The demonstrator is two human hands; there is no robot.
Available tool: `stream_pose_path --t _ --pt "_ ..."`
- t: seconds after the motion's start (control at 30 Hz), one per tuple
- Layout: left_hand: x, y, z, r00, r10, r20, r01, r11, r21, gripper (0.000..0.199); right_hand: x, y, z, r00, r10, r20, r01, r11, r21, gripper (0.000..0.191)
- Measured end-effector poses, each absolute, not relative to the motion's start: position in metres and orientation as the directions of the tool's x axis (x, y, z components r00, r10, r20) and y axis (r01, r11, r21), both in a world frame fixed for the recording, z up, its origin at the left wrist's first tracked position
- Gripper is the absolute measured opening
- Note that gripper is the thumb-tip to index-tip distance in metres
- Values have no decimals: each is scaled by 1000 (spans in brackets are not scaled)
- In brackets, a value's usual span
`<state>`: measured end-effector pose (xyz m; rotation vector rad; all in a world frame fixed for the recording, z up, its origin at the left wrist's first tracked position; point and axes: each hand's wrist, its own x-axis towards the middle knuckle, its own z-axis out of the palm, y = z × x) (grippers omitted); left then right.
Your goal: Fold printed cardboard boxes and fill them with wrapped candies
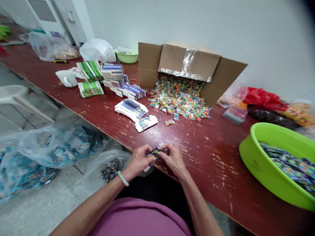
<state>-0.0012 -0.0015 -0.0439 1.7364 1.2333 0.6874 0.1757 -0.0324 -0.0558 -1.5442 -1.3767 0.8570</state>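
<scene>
Near the table's front edge, my left hand (141, 160) and my right hand (173, 158) both grip a small dark printed carton (154, 152) with white end flaps. Fingers and thumbs of both hands pinch it from either side, hiding parts of it. Beyond my hands lie a single flat carton (147, 123) and a fanned stack of flat cartons (131, 109). One wrapped candy (169, 122) lies apart from a heap of wrapped candies (182, 101), which spills from a tipped cardboard box (189, 60).
A green basin (253, 157) holding dark printed packs stands at the right. Bundled green cartons (90, 88) and purple cartons (133, 91) sit farther back at left. Below the table's left edge are plastic bags (56, 144) of packs. Red plastic bags (264, 98) lie back right.
</scene>
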Motion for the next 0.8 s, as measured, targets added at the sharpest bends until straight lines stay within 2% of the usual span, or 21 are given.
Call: stream_pose_path --t 0.07,0.13,0.27,0.33,0.43,0.53,0.7,0.8 --pt "-3 -2 -38 431 897 -94 434 -115 893 14 176 -36 -45 72 996 58 372 27 -928 7" --pt "-7 -1 -27 568 800 -193 394 -58 917 22 174 -42 -34 -13 996 93 354 92 -931 5" --pt "-14 1 -6 782 496 -377 322 195 926 35 166 -52 -13 -111 958 263 370 285 -884 7" --pt "-13 -1 -4 790 436 -430 324 299 898 32 165 -55 -8 -133 956 261 387 293 -875 7" --pt "-6 -8 -9 746 501 -439 299 337 893 25 168 -56 -4 -181 975 129 377 189 -907 10" --pt "-1 -12 -17 709 564 -423 322 275 906 21 173 -56 -3 -264 964 28 359 126 -925 12" --pt "-3 -11 -24 613 728 -307 450 -1 893 20 177 -61 1 -329 940 87 499 252 -829 16" --pt "-7 -12 -26 604 747 -279 469 -50 882 21 178 -63 4 -345 934 97 507 272 -818 23"
